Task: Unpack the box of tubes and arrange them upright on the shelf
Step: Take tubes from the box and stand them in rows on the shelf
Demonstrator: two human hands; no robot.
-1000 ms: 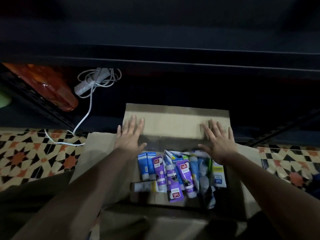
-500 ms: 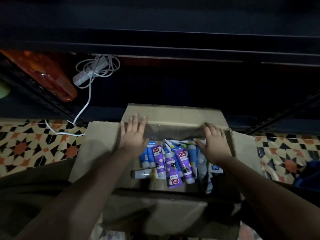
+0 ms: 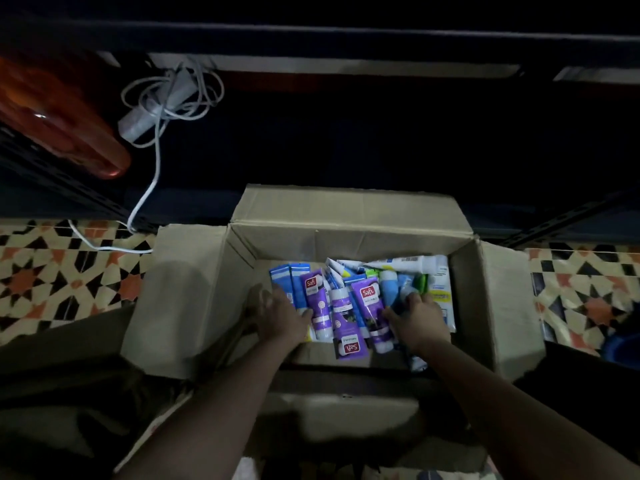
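A cardboard box (image 3: 346, 216) is seen on a patterned tiled floor (image 3: 52, 271), its 4 flaps folded outward, directly in front of a dark metal shelf (image 3: 346, 133). Inside the box, a loose heap of tubes (image 3: 349, 306) is found lying flat: purple tubes marked "Safi" in the middle, blue ones toward the box's left wall, and white, green and blue ones toward its right wall. No tube is seen on the shelf.

Both hands are lowered into the box. The left hand (image 3: 280, 315) is placed at the left edge of the heap, against the blue and purple tubes; its fingers are blurred, so its grip cannot be told. The right hand (image 3: 417, 320) is set on the right part of the heap, its fingers curled down among the blue and green tubes; whether one is pinched cannot be told.

Left of the box, a coiled white cable (image 3: 166, 102) and an orange plastic object (image 3: 69, 129) are seen on the shelf.
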